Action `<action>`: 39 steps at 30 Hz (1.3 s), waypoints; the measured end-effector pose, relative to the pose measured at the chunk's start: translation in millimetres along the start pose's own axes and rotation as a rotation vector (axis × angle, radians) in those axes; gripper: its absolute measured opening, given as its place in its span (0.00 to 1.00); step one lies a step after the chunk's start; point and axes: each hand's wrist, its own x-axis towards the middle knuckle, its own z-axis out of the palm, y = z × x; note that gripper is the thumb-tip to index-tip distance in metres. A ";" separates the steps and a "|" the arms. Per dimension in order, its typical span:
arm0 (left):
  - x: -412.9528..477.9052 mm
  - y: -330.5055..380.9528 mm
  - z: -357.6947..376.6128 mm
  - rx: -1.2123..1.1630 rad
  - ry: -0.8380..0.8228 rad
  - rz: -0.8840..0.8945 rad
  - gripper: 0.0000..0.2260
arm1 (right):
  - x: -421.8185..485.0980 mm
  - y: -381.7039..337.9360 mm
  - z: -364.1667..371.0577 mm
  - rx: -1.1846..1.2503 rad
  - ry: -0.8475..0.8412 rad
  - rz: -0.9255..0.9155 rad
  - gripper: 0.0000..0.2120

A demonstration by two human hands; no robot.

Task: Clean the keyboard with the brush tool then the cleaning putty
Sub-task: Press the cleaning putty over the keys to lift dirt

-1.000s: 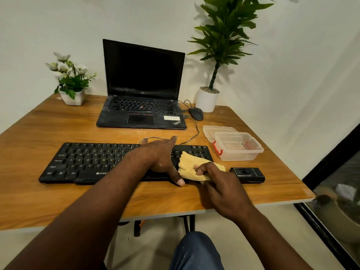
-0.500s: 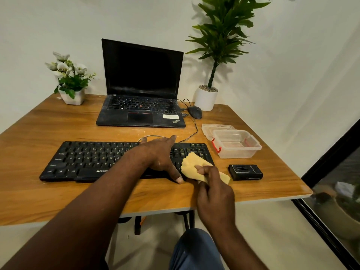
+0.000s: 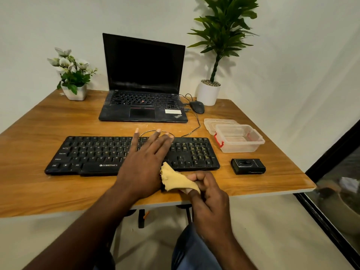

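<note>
Wooden desk [image 3: 48,123] across most of the view, near edge toward the person. At the middle of the far edge, an open black laptop [image 3: 144,78], screen dark. At the far right corner, a tall green plant [image 3: 224,26] in a white pot. Parallel to the near edge and set a little back from it, a black keyboard [image 3: 93,152], with a thin cable [image 3: 196,125] running off its far side toward the laptop. At the far left corner, a small pot of white flowers [image 3: 74,92]. Toward the right edge, just beside the keyboard's right end, a clear plastic box [image 3: 241,148] with red clips, open, its lid [image 3: 212,121] flat on the desk touching the box's far-left side. Over the right-centre keys, the left hand [image 3: 144,162], palm down, fingers straight and slightly spread, tips reaching the keyboard's far edge; thumb hidden, so no telling of any hold there. At the near edge, just in front of the keyboard's right part, the right hand [image 3: 210,199], fingers curled and pinching the yellow cleaning putty [image 3: 175,180]. Putty stretched into a flat sheet between the two hands, off the keys, its left end against the left hand's side. Near the right edge, in front of the box, a small black device [image 3: 248,166]. Beside the laptop's right front corner, a black mouse [image 3: 197,107].
</note>
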 end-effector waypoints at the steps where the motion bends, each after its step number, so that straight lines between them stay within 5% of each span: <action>1: -8.6 1.6 0.4 -0.003 0.063 -0.005 0.43 | 1.3 -0.2 -4.5 0.039 0.033 0.024 0.20; 4: -18.7 5.2 1.3 -0.008 0.208 -0.012 0.35 | 13.3 4.3 -22.8 0.174 0.228 0.147 0.17; 10: -14.4 20.6 7.4 -0.049 0.275 0.115 0.12 | 54.0 13.4 -49.6 -0.046 0.479 0.174 0.14; 15: -12.9 26.8 10.4 -0.115 0.176 0.075 0.08 | 66.4 13.5 -56.5 -0.278 0.588 -0.056 0.19; 22: -17.1 25.6 9.0 -0.105 0.113 0.020 0.16 | 39.7 39.3 -19.3 -0.695 0.206 -0.267 0.18; 28: -16.3 26.9 5.3 -0.093 0.123 0.000 0.13 | 42.1 32.2 -3.9 -0.519 0.113 -0.274 0.17; 34: -15.7 26.3 5.2 -0.108 0.094 -0.033 0.15 | 89.4 10.8 -7.8 -0.602 0.273 -0.186 0.16; 39: -14.2 25.7 5.9 -0.093 0.128 -0.038 0.11 | 93.7 -2.8 23.5 -0.852 -0.038 -0.086 0.18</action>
